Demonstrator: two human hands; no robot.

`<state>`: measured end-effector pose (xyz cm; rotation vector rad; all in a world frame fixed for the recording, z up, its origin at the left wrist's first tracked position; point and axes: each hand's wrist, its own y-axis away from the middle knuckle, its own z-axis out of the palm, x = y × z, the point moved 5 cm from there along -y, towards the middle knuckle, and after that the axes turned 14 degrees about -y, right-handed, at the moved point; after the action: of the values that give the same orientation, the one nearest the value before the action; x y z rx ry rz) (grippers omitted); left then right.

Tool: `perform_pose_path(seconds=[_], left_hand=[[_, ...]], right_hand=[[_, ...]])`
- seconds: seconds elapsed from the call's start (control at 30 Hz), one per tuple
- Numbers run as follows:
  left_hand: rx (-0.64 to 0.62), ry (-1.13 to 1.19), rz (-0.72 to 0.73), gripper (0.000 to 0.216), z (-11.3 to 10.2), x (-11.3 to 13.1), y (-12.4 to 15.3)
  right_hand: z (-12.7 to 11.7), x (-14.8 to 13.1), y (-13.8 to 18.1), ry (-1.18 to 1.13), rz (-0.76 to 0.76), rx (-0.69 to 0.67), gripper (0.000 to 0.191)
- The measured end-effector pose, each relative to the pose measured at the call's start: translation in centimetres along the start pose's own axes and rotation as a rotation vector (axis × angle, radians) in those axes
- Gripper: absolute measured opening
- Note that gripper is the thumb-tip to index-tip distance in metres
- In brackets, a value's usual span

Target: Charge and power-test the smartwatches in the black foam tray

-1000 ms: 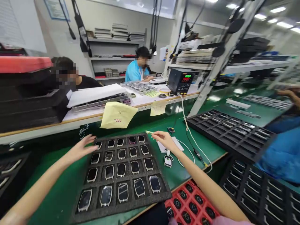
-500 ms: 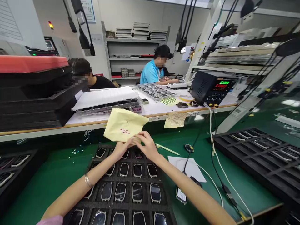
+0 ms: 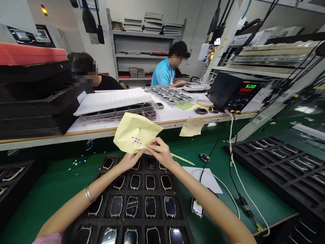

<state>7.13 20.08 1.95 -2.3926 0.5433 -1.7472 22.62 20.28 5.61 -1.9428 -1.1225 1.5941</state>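
A yellow sticker sheet (image 3: 132,130) with a few small red marks hangs above the far end of a black foam tray (image 3: 142,222). My left hand (image 3: 130,161) pinches its lower edge. Close beside it, my right hand (image 3: 161,154) has its fingertips pressed together at the sheet's lower right edge; whether a tiny sticker is between them is too small to tell. Below, watch faces (image 3: 150,206) with pale frames lie in the tray's compartments. A watch with a lit screen (image 3: 197,207) rests on the green mat near my right forearm.
A black power supply (image 3: 236,93) stands on the raised shelf, its cables (image 3: 235,169) running down to the mat. Black trays (image 3: 281,159) lie at right, stacked ones (image 3: 33,101) at left. A pale green pen (image 3: 182,159) and white paper (image 3: 203,178) lie right. Two people (image 3: 162,73) sit beyond.
The view has shifted slightly. Both hands stay together at the yellow sheet's lower edge, which is tilted a little differently. The watch's screen at right now shows some green.
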Motion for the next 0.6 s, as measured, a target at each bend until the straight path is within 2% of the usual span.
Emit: perform_pose_path(seconds=[0.2,0.37,0.47,0.53,0.6], left_hand=[[-0.011,-0.091,0.02,0.05,-0.4,0.4,0.3],[-0.033,-0.161,0.043,0.056,-1.0,-0.2,0.8],[-0.032,-0.195,0.001,0.056,-1.0,-0.6,1.1],[-0.088,-0.195,-0.076,0.056,-0.4,-0.7,1.5],[-0.255,-0.201,-0.184,0.058,1.1,-0.9,2.5]], right_hand=[[0.2,-0.2,-0.4,-0.131,0.07,0.02,0.03],[0.6,0.0,-0.3,-0.193,0.179,0.096,0.027],[0.2,-0.1,-0.1,-0.235,0.245,0.207,0.027],[-0.5,-0.6,0.6,-0.268,0.293,0.313,0.033],[-1.4,-1.8,2.2,-0.306,0.346,0.389,0.036]])
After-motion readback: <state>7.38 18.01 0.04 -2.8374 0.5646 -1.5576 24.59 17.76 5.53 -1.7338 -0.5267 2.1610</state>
